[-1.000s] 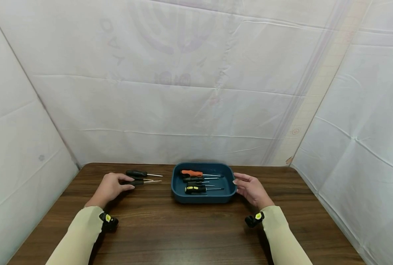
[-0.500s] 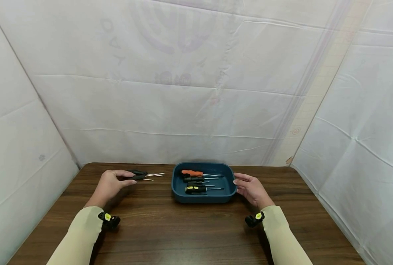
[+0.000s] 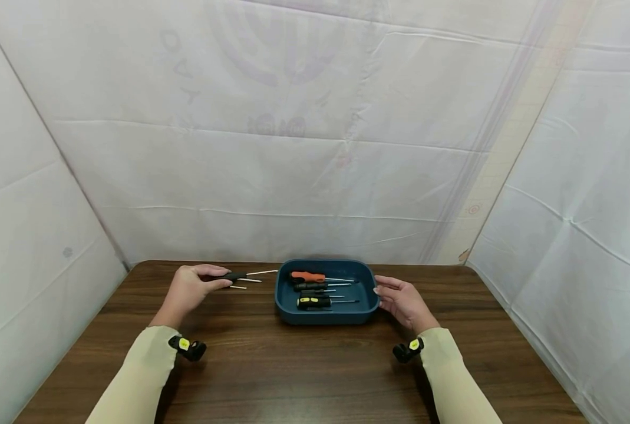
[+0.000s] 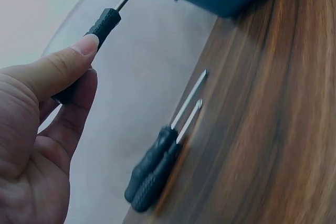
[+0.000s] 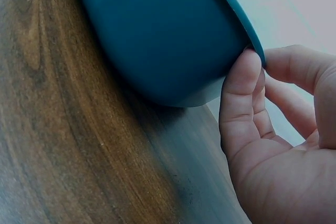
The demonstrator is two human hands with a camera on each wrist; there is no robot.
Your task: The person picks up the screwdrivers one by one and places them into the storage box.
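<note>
My left hand (image 3: 215,278) grips a black screwdriver (image 3: 235,275) by its handle, thumb on top (image 4: 79,51). It is held just above the table, with the shaft pointing right toward the blue tray (image 3: 283,300). Two more black screwdrivers (image 4: 157,169) lie side by side on the wood under and beyond that hand. The tray holds an orange-handled screwdriver (image 3: 306,275), a black one (image 3: 309,287) and a yellow-and-black one (image 3: 312,302). My right hand (image 3: 381,288) holds the tray's right rim (image 5: 247,30) between thumb and fingers.
The dark wooden table (image 3: 304,365) is shut in by white sheeting at the back and on both sides. Small black-and-yellow cameras sit on both wrists (image 3: 187,347). Bare wood stretches from the tray to the near edge.
My left hand has picked one black screwdriver out of the group on the table and carried it right, toward the tray. The right hand has stayed on the rim.
</note>
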